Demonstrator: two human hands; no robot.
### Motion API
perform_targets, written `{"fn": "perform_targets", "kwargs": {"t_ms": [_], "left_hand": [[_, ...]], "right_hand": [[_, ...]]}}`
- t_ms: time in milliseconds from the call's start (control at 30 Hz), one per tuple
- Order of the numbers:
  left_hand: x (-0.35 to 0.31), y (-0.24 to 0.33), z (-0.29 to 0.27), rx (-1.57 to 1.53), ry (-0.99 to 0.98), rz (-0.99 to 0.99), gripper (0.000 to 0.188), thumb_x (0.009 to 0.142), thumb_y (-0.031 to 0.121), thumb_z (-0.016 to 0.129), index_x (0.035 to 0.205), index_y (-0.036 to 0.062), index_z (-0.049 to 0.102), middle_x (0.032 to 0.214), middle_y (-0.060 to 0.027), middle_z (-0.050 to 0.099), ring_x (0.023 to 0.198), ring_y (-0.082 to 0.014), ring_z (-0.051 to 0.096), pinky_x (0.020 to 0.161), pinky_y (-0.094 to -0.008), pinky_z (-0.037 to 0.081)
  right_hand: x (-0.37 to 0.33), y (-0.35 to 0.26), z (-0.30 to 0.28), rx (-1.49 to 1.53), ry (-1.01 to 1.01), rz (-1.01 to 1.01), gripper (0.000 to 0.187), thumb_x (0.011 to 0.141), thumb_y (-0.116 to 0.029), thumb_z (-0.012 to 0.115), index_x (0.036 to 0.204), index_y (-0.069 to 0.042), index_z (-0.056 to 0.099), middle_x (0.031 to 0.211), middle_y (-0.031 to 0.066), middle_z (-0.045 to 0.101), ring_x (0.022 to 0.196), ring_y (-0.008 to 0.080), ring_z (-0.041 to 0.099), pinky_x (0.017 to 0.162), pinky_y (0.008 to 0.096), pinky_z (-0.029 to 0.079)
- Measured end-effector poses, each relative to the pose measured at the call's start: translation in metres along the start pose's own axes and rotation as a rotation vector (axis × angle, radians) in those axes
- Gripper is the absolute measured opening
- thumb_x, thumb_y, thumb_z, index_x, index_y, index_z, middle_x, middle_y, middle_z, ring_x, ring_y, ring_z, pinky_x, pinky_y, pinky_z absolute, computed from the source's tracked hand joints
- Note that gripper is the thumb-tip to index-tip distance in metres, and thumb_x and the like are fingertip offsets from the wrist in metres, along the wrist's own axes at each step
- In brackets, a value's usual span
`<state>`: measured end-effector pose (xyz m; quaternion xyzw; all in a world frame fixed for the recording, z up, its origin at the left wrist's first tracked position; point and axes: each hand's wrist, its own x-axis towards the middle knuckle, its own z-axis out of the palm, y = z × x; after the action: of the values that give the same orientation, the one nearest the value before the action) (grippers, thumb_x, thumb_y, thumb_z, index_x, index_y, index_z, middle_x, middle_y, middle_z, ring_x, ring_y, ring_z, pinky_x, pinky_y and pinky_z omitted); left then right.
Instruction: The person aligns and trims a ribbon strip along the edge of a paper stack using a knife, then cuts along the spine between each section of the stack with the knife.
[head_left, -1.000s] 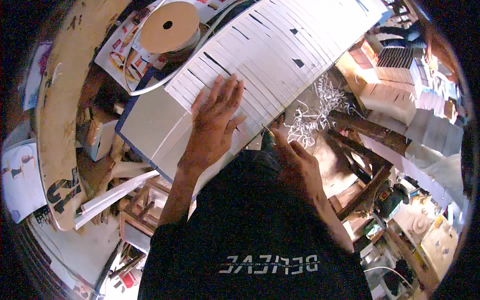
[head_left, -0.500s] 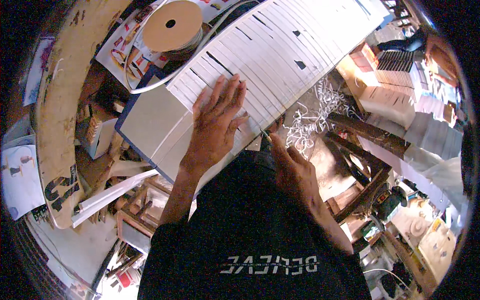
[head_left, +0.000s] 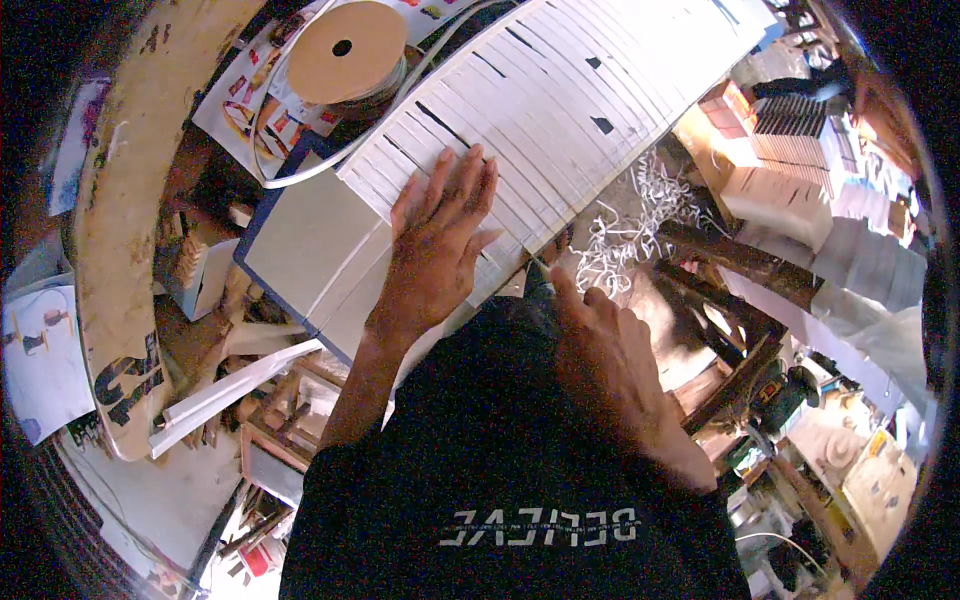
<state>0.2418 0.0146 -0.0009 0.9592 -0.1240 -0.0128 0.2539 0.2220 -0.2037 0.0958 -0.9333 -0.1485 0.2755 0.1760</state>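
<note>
My left hand [head_left: 435, 240] lies flat, fingers spread, on a long row of white strips [head_left: 590, 85] set side by side, with narrow dark gaps showing between some of them. At the row's near edge, my right hand [head_left: 615, 365] is closed on a thin blade-like tool [head_left: 538, 262]. Its tip touches or nearly touches the edge; its handle is mostly hidden by the fingers. Under the row's left end extends a grey board [head_left: 318, 225] with a dark blue border.
Beyond the row stands a spool [head_left: 365, 75] with a cardboard flange, a white band looping from it. Curly white offcuts [head_left: 635, 235] lie on the floor to the right. Stacked boxes [head_left: 780, 190] stand farther right. A long wooden plank [head_left: 125, 230] runs along the left.
My right hand has drawn back a little toward me and to the right, with the tool in it. The left hand stays on the strips. The whole view has shifted slightly.
</note>
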Motion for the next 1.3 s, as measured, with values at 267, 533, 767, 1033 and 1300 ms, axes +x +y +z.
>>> {"fn": "perform_targets", "kwargs": {"t_ms": [267,533,767,1033,1300], "left_hand": [[0.000,-0.005,-0.003,-0.053,0.020,0.005,0.074,0.099,0.025,0.065,0.164,0.0088,0.034,0.172,-0.0100,0.029,0.160,-0.0286,0.024,0.129,-0.0536,0.014],[-0.011,-0.020,-0.005,-0.039,0.044,0.076,0.074,0.097,0.035,0.070,0.158,0.0025,0.043,0.168,-0.0118,0.039,0.158,-0.0222,0.030,0.130,-0.0454,0.018],[-0.012,-0.021,-0.011,-0.094,-0.053,0.066,0.078,0.099,0.040,0.067,0.162,0.0049,0.038,0.172,-0.0131,0.031,0.160,-0.0277,0.026,0.130,-0.0491,0.013],[-0.013,-0.019,-0.011,-0.100,0.002,0.070,0.076,0.096,0.035,0.072,0.158,0.0018,0.044,0.167,-0.0128,0.041,0.157,-0.0246,0.033,0.128,-0.0455,0.021],[-0.010,-0.016,-0.012,-0.100,0.008,0.041,0.074,0.096,0.035,0.072,0.157,0.0021,0.045,0.167,-0.0121,0.042,0.158,-0.0240,0.033,0.129,-0.0449,0.018]], "right_hand": [[-0.030,0.021,-0.026,-0.137,-0.257,0.281,0.031,0.097,-0.012,0.062,0.127,-0.008,0.065,0.087,0.0209,0.073,0.081,0.0392,0.074,0.070,0.0522,0.055],[-0.040,0.025,-0.007,0.170,0.070,0.073,0.046,0.094,0.000,0.065,0.139,-0.009,0.064,0.100,0.0202,0.076,0.088,0.0361,0.076,0.076,0.0442,0.059],[-0.009,0.027,0.025,0.330,0.149,-0.104,0.052,0.094,0.000,0.062,0.144,-0.014,0.058,0.110,0.0227,0.073,0.089,0.0425,0.074,0.076,0.0483,0.060],[-0.001,0.021,0.015,0.234,-0.002,-0.108,0.057,0.091,0.001,0.062,0.146,-0.012,0.054,0.104,0.0227,0.072,0.086,0.0445,0.073,0.073,0.0505,0.060],[-0.001,0.009,-0.003,0.034,-0.101,-0.098,0.057,0.090,0.001,0.060,0.145,-0.008,0.051,0.099,0.0251,0.071,0.082,0.0457,0.072,0.067,0.0534,0.058]]}}
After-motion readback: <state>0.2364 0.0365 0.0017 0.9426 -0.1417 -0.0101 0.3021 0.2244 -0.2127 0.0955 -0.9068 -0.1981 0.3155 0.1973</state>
